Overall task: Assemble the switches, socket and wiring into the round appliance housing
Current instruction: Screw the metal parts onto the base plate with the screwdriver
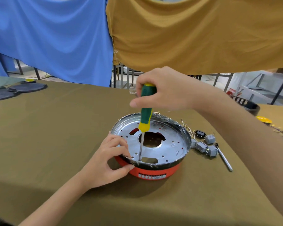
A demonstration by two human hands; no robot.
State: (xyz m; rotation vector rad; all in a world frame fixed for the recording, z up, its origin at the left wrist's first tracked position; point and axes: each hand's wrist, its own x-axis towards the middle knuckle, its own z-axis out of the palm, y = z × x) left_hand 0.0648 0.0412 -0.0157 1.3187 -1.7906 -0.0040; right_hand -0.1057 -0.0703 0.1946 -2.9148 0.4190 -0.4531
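On the olive-cloth counter point(55, 128) the left hand point(104, 162) comes in from seven o'clock and pinches the near-left rim of the round housing point(155, 172), thumb under the black edge on the red wall and fingers curled over onto the silver plate point(168, 141) inside, steadying it. Just to its right, the screwdriver point(145, 118) stands almost upright, its long axis running from twelve o'clock at the green-and-yellow handle down to six o'clock, leaning slightly left, with the tip planted on the plate at roughly the housing's seven o'clock position, beside an oblong cutout and close to the left fingertips. The right hand point(167, 93) reaches in from three o'clock and is wrapped around the top of the handle, directly above the housing. Any turning or pressing would, I judge, go straight down this axis into the plate while the left hand resists rotation. Farther right, at the housing's three o'clock, the grey switches point(206, 145), a black socket point(200, 133) and strands of wiring point(187, 127) lie loose on the counter, not yet installed, next to a metal rod point(225, 159).
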